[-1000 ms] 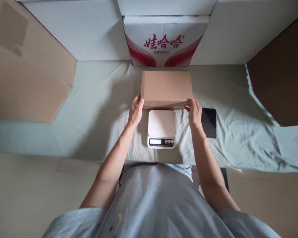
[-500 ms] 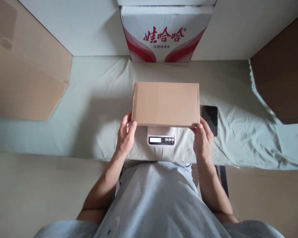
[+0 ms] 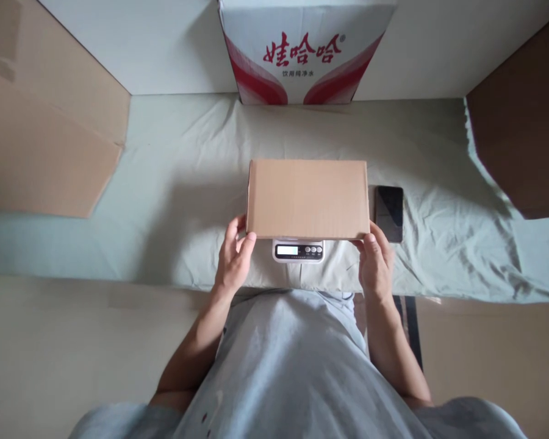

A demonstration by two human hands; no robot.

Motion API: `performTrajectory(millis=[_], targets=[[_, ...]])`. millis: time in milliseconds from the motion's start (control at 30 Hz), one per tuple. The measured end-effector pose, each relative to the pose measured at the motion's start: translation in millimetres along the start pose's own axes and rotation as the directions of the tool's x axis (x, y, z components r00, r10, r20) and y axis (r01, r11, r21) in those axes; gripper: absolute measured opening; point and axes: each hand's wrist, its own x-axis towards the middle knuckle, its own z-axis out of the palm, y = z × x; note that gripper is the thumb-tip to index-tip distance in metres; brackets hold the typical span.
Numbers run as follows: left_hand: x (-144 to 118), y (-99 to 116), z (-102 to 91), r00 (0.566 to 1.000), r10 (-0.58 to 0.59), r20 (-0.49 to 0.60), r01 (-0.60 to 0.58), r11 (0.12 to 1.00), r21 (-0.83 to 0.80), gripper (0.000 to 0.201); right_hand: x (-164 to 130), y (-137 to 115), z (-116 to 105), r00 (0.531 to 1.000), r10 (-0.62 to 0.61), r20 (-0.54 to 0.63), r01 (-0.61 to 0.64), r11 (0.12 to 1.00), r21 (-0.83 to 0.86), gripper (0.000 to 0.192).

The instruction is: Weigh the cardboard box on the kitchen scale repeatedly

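A plain brown cardboard box (image 3: pixel 308 199) is held level between my two hands, over a small white digital scale (image 3: pixel 299 250). My left hand (image 3: pixel 235 255) grips the box's near left corner, thumb on the front edge and fingers at the side. At the near right corner, my right hand (image 3: pixel 376 262) has its thumb on the front edge, with fingers around the side and partly underneath. The box covers most of the scale; only the lit display and several round buttons show. Whether the box touches the scale's plate I cannot tell.
Right of the box lies a dark phone (image 3: pixel 388 213) on the wrinkled green cloth (image 3: pixel 439 244). A white and red carton (image 3: pixel 302 58) stands behind. Large cardboard pieces (image 3: pixel 50 134) (image 3: pixel 521 128) flank the cloth left and right.
The box and both hands sit slightly lower in view and cover more of the scale. The camera view has shifted a little, moving the surroundings upward. Both hands keep their hold.
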Motion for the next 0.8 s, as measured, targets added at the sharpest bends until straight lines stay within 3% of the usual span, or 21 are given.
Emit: performTrajectory(millis=[167, 300, 467, 800], targets=[[-0.3, 0.8, 1.9, 1.0, 0.017, 0.008, -0.017, 0.999, 0.028, 0.045, 0.1, -6.6, 1.4, 0.999, 0.035, -0.02, -0.035, 0.999, -0.004, 0.038], [1.9, -2.4, 0.2, 0.998, 0.035, 0.047, -0.037, 0.999, 0.038, 0.057, 2.4, -6.1, -1.3, 0.998, 0.041, -0.056, -0.041, 0.999, -0.001, 0.04], [8.3, -9.4, -8.4, 0.995, 0.062, -0.072, -0.056, 0.995, 0.085, 0.066, 9.1, -8.1, -5.6, 0.992, 0.027, -0.126, -0.023, 0.999, 0.035, 0.042], [12.0, -14.3, -17.2, 0.993, 0.059, -0.106, -0.048, 0.994, 0.098, 0.057, 14.0, -7.6, -8.1, 0.994, -0.03, -0.103, 0.03, 1.0, 0.005, 0.042]])
